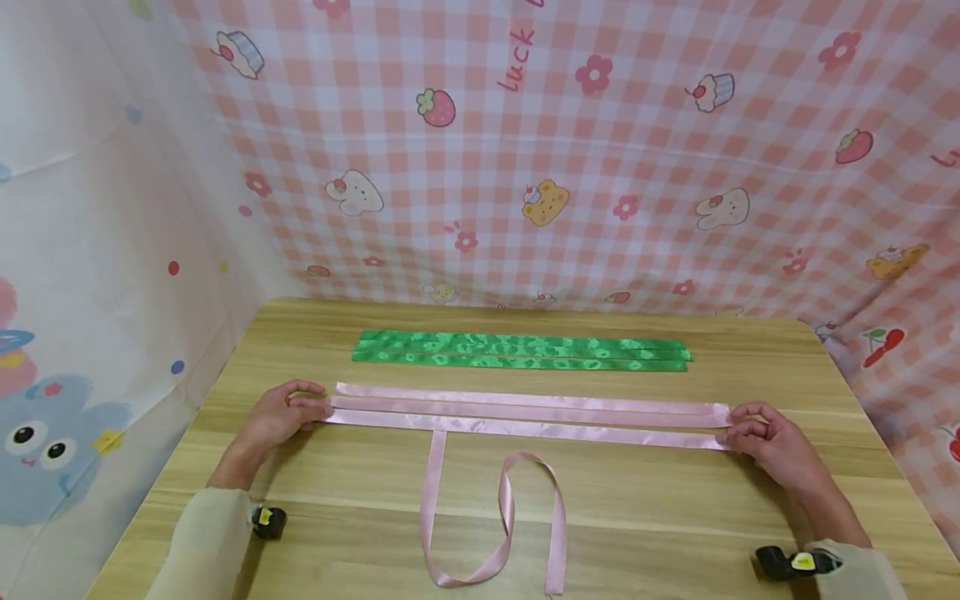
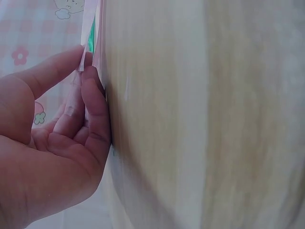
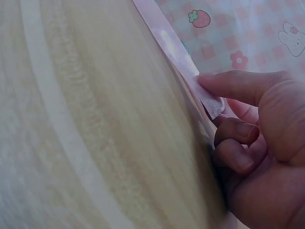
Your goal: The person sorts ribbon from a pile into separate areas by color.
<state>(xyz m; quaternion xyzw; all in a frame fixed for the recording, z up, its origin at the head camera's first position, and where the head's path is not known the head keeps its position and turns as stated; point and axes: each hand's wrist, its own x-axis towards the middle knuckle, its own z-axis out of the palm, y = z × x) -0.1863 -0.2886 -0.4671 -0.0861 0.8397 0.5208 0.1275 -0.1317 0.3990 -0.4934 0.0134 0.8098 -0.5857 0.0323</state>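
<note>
A pink satin ribbon (image 1: pixel 525 427) lies across the table in parallel rows. At its left end my left hand (image 1: pixel 283 414) pinches the front row between thumb and fingers; the left wrist view shows the ribbon's edge (image 2: pixel 82 62) at the fingertips. My right hand (image 1: pixel 772 442) pinches the right end of that front row. In the right wrist view the thumb lies on the ribbon end (image 3: pixel 177 52), with the other fingers curled beneath. A loose pink ribbon tail (image 1: pixel 500 508) winds toward the front, its upper end meeting the front row.
Behind the pink rows lie green patterned ribbon strips (image 1: pixel 517 350), side by side. The wooden table (image 1: pixel 660 517) meets a pink checked cloth (image 1: pixel 480 167) at the back. A white printed cloth (image 1: pixel 150 208) hangs on the left. Each wrist wears a small black camera.
</note>
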